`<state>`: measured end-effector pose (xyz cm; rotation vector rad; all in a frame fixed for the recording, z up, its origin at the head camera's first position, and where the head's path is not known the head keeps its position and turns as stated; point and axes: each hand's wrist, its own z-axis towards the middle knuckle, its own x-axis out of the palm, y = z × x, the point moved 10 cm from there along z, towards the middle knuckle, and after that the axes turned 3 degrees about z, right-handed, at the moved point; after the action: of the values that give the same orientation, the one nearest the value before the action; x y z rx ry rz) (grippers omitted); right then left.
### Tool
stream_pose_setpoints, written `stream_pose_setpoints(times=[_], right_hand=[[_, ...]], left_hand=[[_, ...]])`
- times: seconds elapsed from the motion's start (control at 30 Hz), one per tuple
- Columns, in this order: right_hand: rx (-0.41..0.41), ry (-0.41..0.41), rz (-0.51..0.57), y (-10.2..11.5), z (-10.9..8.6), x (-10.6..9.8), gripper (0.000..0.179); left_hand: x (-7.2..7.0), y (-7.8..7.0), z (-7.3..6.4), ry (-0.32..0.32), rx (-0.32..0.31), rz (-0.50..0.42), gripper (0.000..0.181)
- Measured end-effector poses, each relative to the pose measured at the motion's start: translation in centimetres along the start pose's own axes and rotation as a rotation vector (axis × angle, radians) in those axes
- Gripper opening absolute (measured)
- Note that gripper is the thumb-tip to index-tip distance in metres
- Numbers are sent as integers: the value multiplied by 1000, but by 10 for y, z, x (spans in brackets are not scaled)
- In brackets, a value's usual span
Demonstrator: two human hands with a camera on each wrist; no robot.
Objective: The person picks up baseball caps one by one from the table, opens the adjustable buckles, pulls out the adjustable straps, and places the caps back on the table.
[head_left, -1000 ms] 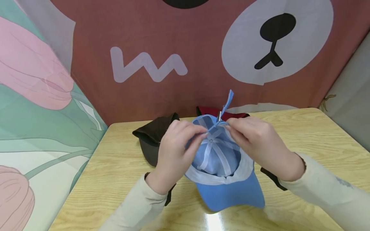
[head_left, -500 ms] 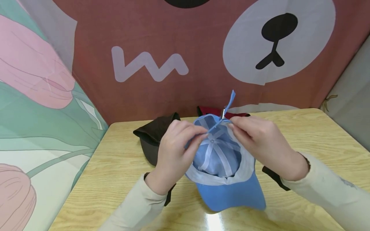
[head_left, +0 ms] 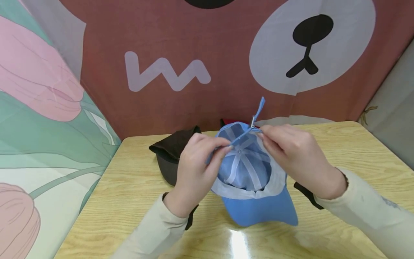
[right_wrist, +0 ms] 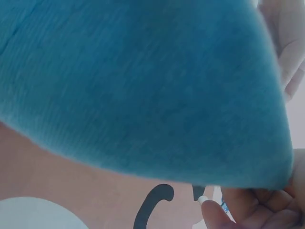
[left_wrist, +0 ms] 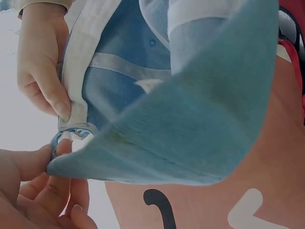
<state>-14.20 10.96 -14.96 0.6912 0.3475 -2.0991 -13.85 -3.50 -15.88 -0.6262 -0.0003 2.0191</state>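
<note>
In the head view a light blue baseball cap (head_left: 260, 208) is held up over the table, its inside facing up and its brim toward me. My left hand (head_left: 198, 171) pinches the back strap (head_left: 240, 137) between thumb and index finger. On the other side, my right hand (head_left: 295, 154) pinches the strap end beside a small metal buckle (head_left: 252, 123). A loose strap tail (head_left: 260, 107) sticks up from the buckle. The cap's inner sweatband (left_wrist: 81, 62) shows in the left wrist view. Blue cap fabric (right_wrist: 143, 95) fills most of the right wrist view.
A dark cap (head_left: 168, 154) lies behind my left hand on the wooden table (head_left: 119, 201). Behind the blue cap a red cap (head_left: 230, 121) is mostly hidden. A brown bear-print cloth (head_left: 161, 108) hangs at the table's back edge.
The buckle has shifted up and right, with a longer stretch of strap between it and my left fingers. My right hand moved slightly right; the cap rose a little.
</note>
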Motion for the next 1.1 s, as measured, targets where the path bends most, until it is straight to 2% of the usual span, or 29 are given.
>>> stream_pose_setpoints(times=[0.07,0.23,0.27,0.37,0.47,0.6,0.73,0.77,0.83,0.97,1.1], right_hand=[[-14,-12,-3,1,0,0,48],[-75,-42,5,6,-1,-1,12],[-83,-42,5,6,-1,0,12],[-75,-35,2,6,-1,0,26],[-34,-26,18,2,0,0,52],[-1,-15,29,-1,0,0,56],[-9,6,10,0,-1,1,12],[-11,5,6,0,-1,1,12],[-3,1,3,-1,-1,0,13],[13,-16,-5,-2,-2,-1,54],[16,-12,-9,-2,-2,-1,54]], left_hand=[[0,0,0,-4,-6,2,8],[2,1,2,0,12,1,11],[2,1,2,2,22,2,11],[3,0,3,15,48,9,9],[4,-1,2,28,64,21,9],[3,-3,1,30,66,26,9],[1,-3,1,24,61,20,8],[1,-3,1,22,62,19,8],[1,-3,0,19,63,19,8],[0,-4,0,16,65,20,8],[0,-3,-1,22,57,14,8]])
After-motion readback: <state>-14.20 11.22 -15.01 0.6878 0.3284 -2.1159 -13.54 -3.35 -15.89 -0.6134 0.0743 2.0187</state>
